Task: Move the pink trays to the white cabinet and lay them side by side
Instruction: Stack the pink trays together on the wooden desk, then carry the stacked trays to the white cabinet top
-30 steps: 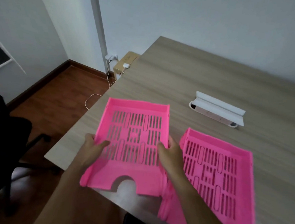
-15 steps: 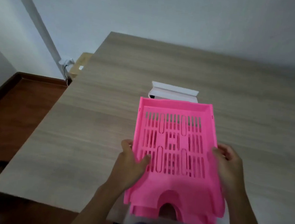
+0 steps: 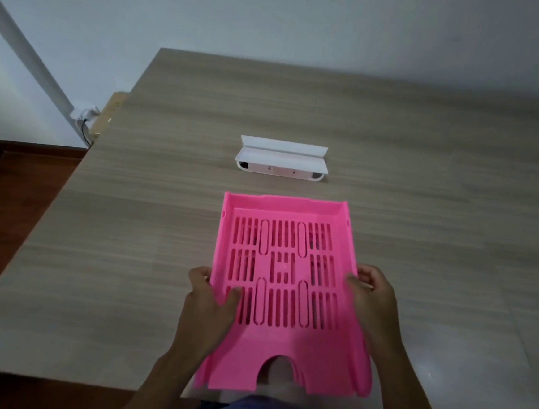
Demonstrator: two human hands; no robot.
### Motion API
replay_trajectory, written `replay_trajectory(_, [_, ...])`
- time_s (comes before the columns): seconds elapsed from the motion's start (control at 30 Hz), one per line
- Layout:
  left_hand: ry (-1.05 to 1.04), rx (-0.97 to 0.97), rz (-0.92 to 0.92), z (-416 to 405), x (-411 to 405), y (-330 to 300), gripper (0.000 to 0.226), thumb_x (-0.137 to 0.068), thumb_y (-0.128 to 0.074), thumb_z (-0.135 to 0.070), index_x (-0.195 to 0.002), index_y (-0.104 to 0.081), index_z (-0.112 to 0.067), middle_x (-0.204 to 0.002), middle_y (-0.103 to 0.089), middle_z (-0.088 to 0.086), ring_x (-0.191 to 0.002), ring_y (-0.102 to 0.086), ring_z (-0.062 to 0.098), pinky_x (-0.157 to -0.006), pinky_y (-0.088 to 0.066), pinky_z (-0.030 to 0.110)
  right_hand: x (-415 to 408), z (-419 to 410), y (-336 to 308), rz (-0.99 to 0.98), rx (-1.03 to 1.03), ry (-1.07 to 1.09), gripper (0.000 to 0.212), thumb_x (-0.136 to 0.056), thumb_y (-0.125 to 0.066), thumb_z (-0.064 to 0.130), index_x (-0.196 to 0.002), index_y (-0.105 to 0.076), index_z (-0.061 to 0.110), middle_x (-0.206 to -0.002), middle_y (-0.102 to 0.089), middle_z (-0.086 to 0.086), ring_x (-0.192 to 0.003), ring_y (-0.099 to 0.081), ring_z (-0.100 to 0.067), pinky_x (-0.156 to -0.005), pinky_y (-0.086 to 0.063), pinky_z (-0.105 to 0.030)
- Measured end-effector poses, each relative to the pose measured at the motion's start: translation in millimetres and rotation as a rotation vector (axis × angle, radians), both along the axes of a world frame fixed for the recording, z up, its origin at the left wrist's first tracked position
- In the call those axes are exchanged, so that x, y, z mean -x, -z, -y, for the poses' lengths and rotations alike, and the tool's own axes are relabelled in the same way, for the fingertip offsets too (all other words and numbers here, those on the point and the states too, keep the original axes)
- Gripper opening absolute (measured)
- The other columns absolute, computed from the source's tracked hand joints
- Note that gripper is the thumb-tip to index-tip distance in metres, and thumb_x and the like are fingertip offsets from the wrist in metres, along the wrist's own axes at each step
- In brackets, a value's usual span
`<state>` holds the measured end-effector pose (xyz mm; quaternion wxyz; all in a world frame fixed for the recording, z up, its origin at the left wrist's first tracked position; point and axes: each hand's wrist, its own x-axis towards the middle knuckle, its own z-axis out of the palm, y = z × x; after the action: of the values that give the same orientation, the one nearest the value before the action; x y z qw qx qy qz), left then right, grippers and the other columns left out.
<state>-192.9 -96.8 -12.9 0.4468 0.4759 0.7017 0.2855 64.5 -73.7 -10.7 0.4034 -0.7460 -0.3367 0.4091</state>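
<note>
The two pink trays [image 3: 284,289] now sit nested in one stack near the front edge of the wooden desk [image 3: 128,257] — a second ago they lay apart, one in the hands and one on the desk to the right. The left hand [image 3: 210,299] closes on the stack's left wall, thumb inside on the slotted floor; the right hand [image 3: 372,296] grips the right wall, fingers curled over the rim. A white cable box [image 3: 281,160] lies just beyond. Stacking suggests both trays will be carried together — no white cabinet is in view.
</note>
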Motion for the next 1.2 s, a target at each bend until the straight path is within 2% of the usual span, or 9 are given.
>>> replay_trajectory(0.13, [0.004,0.0,-0.008,-3.4,6.2,1.9,0.034,-0.095,-0.058,-0.022,-0.118,-0.032,-0.02,-0.086,-0.061,-0.012,-0.059,-0.068,-0.012,-0.045,-0.05,0.008,-2.7,-7.1,7.1,-0.016,0.024,-0.011,0.009,-0.091,-0.062,0.013,-0.095,-0.068,0.017,-0.09,-0.074,-0.005,-0.077,-0.07,-0.027,-0.068,-0.055,-0.036])
replay_trajectory(0.27, [0.001,-0.005,0.02,-9.5,15.4,0.3,0.048,-0.093,-0.058,-0.037,-0.133,-0.036,-0.02,-0.106,-0.063,-0.01,-0.065,-0.068,-0.006,-0.051,-0.051,0.01,-8.9,-7.9,14.7,-0.06,0.018,-0.022,0.008,-0.094,-0.062,0.019,-0.097,-0.069,0.017,-0.096,-0.074,-0.01,-0.082,-0.07,-0.028,-0.077,-0.057,-0.042])
replay_trajectory(0.4, [0.028,0.088,0.17,-26.1,14.7,1.8,0.064,-0.088,-0.055,-0.054,-0.139,-0.04,-0.019,-0.118,-0.067,0.001,-0.095,-0.072,0.02,-0.083,-0.06,0.048,-8.9,-9.5,24.8,-0.177,0.117,-0.055,0.04,-0.093,-0.059,0.044,-0.121,-0.059,0.015,-0.114,-0.071,-0.012,-0.102,-0.07,-0.033,-0.095,-0.054,-0.055])
replay_trajectory(0.5, [-0.017,0.161,0.335,-50.1,18.7,8.4,0.059,-0.09,-0.057,-0.048,-0.139,-0.043,-0.018,-0.119,-0.068,0.007,-0.099,-0.072,0.028,-0.085,-0.058,0.054,-10.0,-15.1,30.2,-0.393,0.201,-0.077,0.056,-0.091,-0.054,0.053,-0.129,-0.061,0.012,-0.118,-0.073,-0.019,-0.107,-0.07,-0.04,-0.099,-0.051,-0.062])
replay_trajectory(0.7, [-0.071,0.192,0.379,-59.2,24.0,25.0,0.043,-0.091,-0.057,-0.043,-0.128,-0.061,-0.021,-0.115,-0.074,0.007,-0.1,-0.072,0.029,-0.093,-0.053,0.055,-15.1,-28.5,29.9,-0.62,0.244,-0.169,0.055,-0.101,-0.038,0.052,-0.111,-0.073,0.012,-0.091,-0.08,-0.016,-0.078,-0.076,-0.032,-0.082,-0.059,-0.05])
replay_trajectory(0.83, [-0.141,0.159,0.462,-48.0,29.2,30.2,0.046,-0.092,-0.055,-0.047,-0.131,-0.059,-0.022,-0.116,-0.074,0.006,-0.102,-0.072,0.027,-0.094,-0.053,0.053,-8.1,-36.9,32.3,-0.637,0.246,-0.233,0.052,-0.101,-0.039,0.049,-0.112,-0.072,0.01,-0.083,-0.079,-0.013,-0.067,-0.074,-0.029,-0.068,-0.062,-0.044])
replay_trajectory(0.93, [-0.204,0.15,0.574,-29.1,44.0,32.1,0.046,-0.092,-0.055,-0.047,-0.13,-0.059,-0.02,-0.118,-0.073,0.011,-0.105,-0.071,0.034,-0.093,-0.053,0.056,6.7,-44.3,33.6,-0.622,0.256,-0.31,0.053,-0.1,-0.041,0.051,-0.119,-0.07,0.01,-0.093,-0.079,-0.016,-0.077,-0.076,-0.033,-0.071,-0.061,-0.046])
replay_trajectory(1.03, [-0.305,0.13,0.646,0.1,75.6,37.2,0.045,-0.093,-0.058,-0.042,-0.129,-0.06,-0.015,-0.116,-0.072,0.019,-0.102,-0.07,0.043,-0.089,-0.054,0.06,42.5,-50.5,33.8,-0.58,0.288,-0.392,0.055,-0.098,-0.044,0.055,-0.121,-0.071,0.012,-0.103,-0.078,-0.02,-0.089,-0.075,-0.039,-0.087,-0.057,-0.055])
replay_trajectory(1.2, [-0.519,0.056,0.686,63.7,149.7,26.7,0.054,-0.084,-0.067,-0.036,-0.127,-0.062,-0.004,-0.113,-0.07,0.03,-0.095,-0.07,0.047,-0.084,-0.057,0.057,137.6,-40.1,33.7,-0.576,0.364,-0.607,0.049,-0.101,-0.04,0.049,-0.109,-0.073,0.014,-0.091,-0.081,-0.013,-0.079,-0.078,-0.031,-0.082,-0.057,-0.047])
